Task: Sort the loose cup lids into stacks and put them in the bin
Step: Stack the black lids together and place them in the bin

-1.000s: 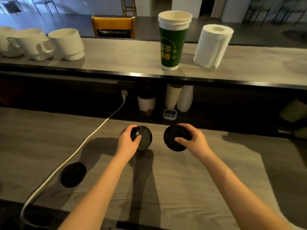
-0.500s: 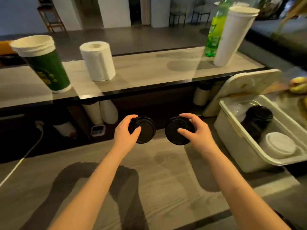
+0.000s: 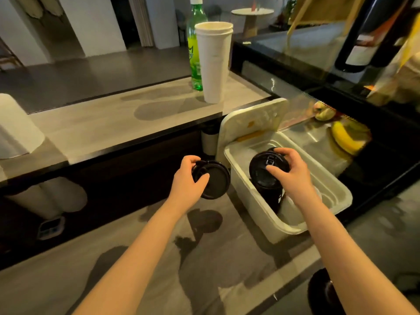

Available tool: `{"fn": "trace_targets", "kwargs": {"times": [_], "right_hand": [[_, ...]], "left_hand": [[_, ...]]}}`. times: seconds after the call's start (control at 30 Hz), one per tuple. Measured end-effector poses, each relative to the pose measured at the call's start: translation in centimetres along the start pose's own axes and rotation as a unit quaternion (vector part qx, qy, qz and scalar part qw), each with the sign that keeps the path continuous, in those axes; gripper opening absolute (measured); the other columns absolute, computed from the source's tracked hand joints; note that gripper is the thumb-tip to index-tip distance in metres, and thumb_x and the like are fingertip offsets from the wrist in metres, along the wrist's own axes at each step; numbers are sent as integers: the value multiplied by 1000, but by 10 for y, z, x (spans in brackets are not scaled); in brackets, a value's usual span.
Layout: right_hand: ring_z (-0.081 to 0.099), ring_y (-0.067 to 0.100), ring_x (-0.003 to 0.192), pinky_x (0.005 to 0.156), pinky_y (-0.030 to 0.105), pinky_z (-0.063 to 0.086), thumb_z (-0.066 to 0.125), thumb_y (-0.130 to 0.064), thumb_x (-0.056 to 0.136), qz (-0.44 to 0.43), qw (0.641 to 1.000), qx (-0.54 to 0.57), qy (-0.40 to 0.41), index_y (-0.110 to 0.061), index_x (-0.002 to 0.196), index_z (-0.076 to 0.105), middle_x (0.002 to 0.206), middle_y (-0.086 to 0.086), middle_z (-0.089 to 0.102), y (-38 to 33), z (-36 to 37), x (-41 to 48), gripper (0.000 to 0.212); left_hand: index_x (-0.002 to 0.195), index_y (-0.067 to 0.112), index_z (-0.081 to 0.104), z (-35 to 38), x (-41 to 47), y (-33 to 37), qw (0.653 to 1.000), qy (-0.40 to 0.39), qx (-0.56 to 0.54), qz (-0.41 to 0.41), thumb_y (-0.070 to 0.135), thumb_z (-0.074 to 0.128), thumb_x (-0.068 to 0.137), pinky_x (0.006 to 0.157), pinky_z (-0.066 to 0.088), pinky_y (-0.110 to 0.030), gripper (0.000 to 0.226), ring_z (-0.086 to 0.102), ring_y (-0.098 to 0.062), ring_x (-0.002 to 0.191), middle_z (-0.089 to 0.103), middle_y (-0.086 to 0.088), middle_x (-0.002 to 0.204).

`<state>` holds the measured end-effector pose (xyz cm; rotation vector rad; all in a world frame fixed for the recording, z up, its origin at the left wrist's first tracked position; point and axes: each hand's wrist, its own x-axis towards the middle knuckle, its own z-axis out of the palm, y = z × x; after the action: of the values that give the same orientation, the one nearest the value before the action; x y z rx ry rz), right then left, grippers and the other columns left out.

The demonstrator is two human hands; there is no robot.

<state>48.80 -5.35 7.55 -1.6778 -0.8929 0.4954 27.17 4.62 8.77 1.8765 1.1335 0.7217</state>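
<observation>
My right hand (image 3: 292, 176) grips a black cup lid (image 3: 261, 171) by its rim and holds it over the open white plastic bin (image 3: 247, 198), just above a stack of black lids (image 3: 276, 198) standing inside. My left hand (image 3: 187, 183) holds a second black lid (image 3: 216, 181) by its edge, in the air just left of the bin's near-left corner. Part of a white lid in the bin shows behind my right wrist.
The bin's white cover (image 3: 252, 123) leans against the raised counter (image 3: 113, 123) behind it. On that counter stand a stack of white cups (image 3: 213, 62), a green bottle (image 3: 195, 53) and a paper towel roll (image 3: 16, 130). Bananas (image 3: 345, 138) lie to the right. The wooden worktop (image 3: 216, 258) lies beneath my arms.
The view swung right to the bin. My right hand carried its lid rightward over the bin onto the black stack; my left hand followed with its lid toward the bin's edge.
</observation>
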Motion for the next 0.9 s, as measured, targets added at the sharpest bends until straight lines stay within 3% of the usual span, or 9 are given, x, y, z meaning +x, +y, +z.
{"fn": "trace_targets", "kwargs": {"times": [0.1, 0.5, 0.7, 0.83, 0.9], "right_hand": [[57, 20, 104, 90, 38, 50, 70, -8, 81, 37, 999, -31, 22, -23, 110, 53, 109, 1, 59, 12, -29, 42, 37], [56, 30, 112, 96, 39, 46, 75, -14, 77, 81, 980, -174, -52, -9, 118, 61, 118, 14, 60, 58, -35, 131, 44], [42, 30, 125, 101, 34, 35, 60, -25, 90, 13, 933, -355, -55, -7, 133, 52, 131, 15, 49, 59, -36, 127, 47], [37, 28, 125, 97, 37, 36, 52, -30, 93, -51, 875, -476, -72, -18, 131, 51, 127, 7, 53, 59, -35, 122, 41], [38, 26, 123, 93, 37, 38, 52, -27, 93, -79, 864, -493, -71, -20, 130, 52, 126, 5, 54, 58, -37, 120, 38]], "left_hand": [[118, 16, 45, 26, 11, 13, 1000, -12, 16, 5, 13, 59, 89, 60, 42, -6, 32, 51, -7, 94, 51, 5, 105], [117, 15, 50, 60, 35, 29, 998, 0, 53, -28, 18, 61, 88, 62, 39, -10, 31, 50, -8, 92, 52, 6, 103], [115, 15, 53, 69, 42, 34, 998, -8, 53, -37, 19, 61, 88, 72, 42, -19, 28, 52, -10, 92, 54, 4, 101], [115, 13, 54, 81, 47, 41, 998, -18, 47, -33, 18, 60, 89, 69, 40, -17, 27, 51, -9, 90, 54, 4, 100], [115, 13, 54, 86, 48, 43, 998, -22, 50, -27, 19, 60, 89, 69, 40, -17, 27, 51, -10, 90, 54, 4, 100]]}}
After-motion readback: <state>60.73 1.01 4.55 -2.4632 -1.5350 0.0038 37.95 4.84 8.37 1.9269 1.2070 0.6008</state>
